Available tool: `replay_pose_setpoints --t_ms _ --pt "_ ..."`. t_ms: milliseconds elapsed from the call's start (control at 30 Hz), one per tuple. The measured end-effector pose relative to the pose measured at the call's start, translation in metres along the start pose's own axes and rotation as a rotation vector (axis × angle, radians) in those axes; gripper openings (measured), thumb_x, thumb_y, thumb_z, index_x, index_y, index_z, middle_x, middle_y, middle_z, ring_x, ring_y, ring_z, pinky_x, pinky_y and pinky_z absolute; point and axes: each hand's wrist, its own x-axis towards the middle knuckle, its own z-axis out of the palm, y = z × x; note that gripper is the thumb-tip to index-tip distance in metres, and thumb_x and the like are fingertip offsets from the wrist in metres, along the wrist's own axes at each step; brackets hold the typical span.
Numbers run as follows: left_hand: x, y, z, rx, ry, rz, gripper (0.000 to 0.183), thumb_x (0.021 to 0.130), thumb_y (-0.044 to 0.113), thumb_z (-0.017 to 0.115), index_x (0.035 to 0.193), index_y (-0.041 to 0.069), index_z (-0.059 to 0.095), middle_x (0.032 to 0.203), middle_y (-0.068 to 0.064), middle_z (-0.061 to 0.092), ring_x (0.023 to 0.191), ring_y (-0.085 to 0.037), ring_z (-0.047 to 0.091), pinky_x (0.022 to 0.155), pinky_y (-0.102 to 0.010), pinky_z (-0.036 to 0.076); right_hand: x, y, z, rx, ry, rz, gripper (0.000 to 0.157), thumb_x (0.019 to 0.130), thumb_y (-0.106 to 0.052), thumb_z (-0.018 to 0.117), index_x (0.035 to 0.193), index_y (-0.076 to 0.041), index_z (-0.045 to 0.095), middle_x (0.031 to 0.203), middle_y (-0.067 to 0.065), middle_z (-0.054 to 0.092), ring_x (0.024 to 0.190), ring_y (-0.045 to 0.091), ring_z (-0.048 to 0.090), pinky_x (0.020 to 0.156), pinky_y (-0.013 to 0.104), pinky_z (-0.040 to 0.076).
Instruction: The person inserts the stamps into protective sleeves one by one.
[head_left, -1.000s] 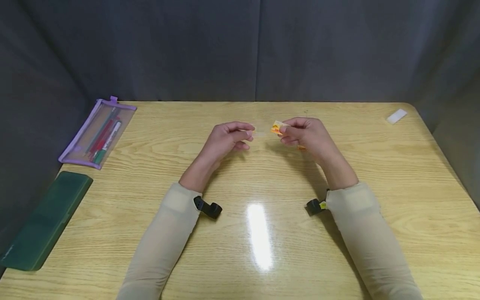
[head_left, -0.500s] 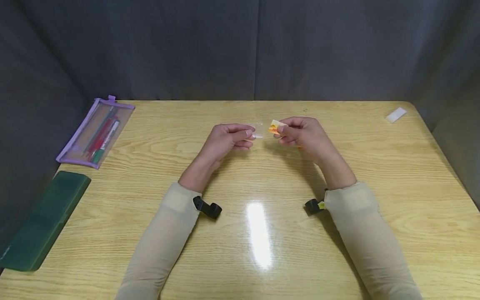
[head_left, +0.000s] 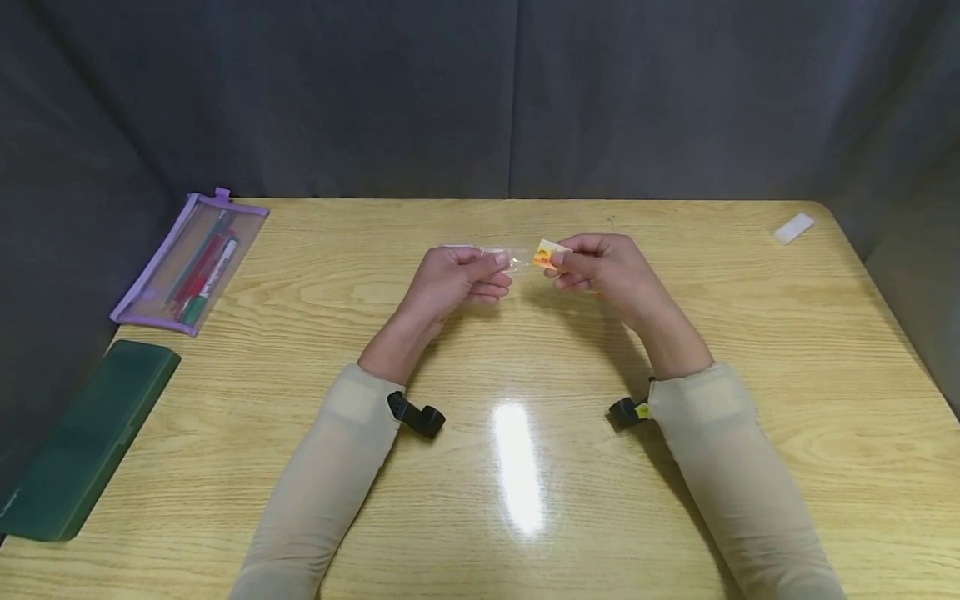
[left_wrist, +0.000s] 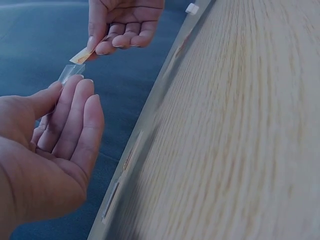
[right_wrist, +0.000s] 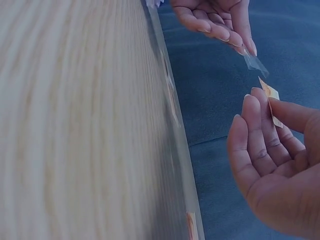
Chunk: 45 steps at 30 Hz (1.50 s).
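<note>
My left hand (head_left: 457,279) pinches a piece of clear plastic film (left_wrist: 71,73) between thumb and fingers, and the film sticks out past the fingertips toward the right. Opposite it, my right hand (head_left: 607,262) pinches a small yellow-and-orange printed piece of paper or card (head_left: 550,253) between thumb and forefinger. In the right wrist view the card (right_wrist: 271,100) stands just short of the film (right_wrist: 256,65), with a narrow gap between them. Both hands are above the far half of the table. A small orange thing (head_left: 597,292) shows beneath the right hand, mostly hidden.
A purple-edged mesh pouch (head_left: 161,275) with pens and a marker lies at the table's far left. Nearer, a dark green case (head_left: 93,442) lies along the left edge. A small white block (head_left: 793,228) rests at the far right corner. Dark curtains (head_left: 510,100) hang behind the table.
More of the clear film has come into view at the left fingertips. The right hand with the card has shifted slightly left, and the gap between card and film has narrowed.
</note>
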Motion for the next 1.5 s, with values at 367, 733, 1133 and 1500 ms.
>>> replay_pose_setpoints --t_ms 367,733,1133,1500 --pt "-0.0024 0.0024 0.0008 0.023 0.031 0.014 0.03 0.096 0.028 0.072 0.105 0.0 0.075 0.085 -0.011 0.078 0.075 -0.017 0.077 0.073 -0.033 0.064 -0.0012 -0.0026 0.0033 0.014 -0.016 -0.018 0.025 0.101 -0.013 0.063 0.118 0.004 0.066 0.089 -0.003 0.075 0.078 0.015 0.073 0.082 0.03 0.063" --pt "-0.0054 0.0043 0.001 0.019 0.044 0.039 0.033 0.095 0.031 0.073 0.105 -0.001 0.076 0.081 -0.008 0.077 0.072 -0.016 0.077 0.073 -0.035 0.065 -0.0032 -0.0029 0.006 0.017 -0.063 -0.042 0.022 0.099 -0.012 0.064 0.115 0.004 0.068 0.087 -0.002 0.077 0.077 0.015 0.072 0.079 0.026 0.062" --pt "-0.0053 0.0055 0.0016 -0.035 0.01 0.04 0.021 0.097 0.01 0.069 0.112 -0.005 0.074 0.096 -0.015 0.079 0.078 -0.014 0.077 0.076 -0.031 0.064 -0.0038 -0.0039 0.0039 0.047 -0.069 -0.038 0.022 0.1 -0.011 0.063 0.114 0.005 0.066 0.086 -0.002 0.075 0.075 0.014 0.073 0.077 0.026 0.063" --pt "-0.005 0.0054 0.0024 -0.037 0.027 0.055 0.021 0.097 0.011 0.07 0.111 -0.003 0.075 0.094 -0.011 0.079 0.077 -0.013 0.077 0.076 -0.03 0.064 -0.007 -0.0072 0.0063 0.055 -0.018 -0.044 0.023 0.1 -0.014 0.065 0.114 0.004 0.067 0.085 -0.002 0.076 0.075 0.016 0.073 0.078 0.027 0.062"
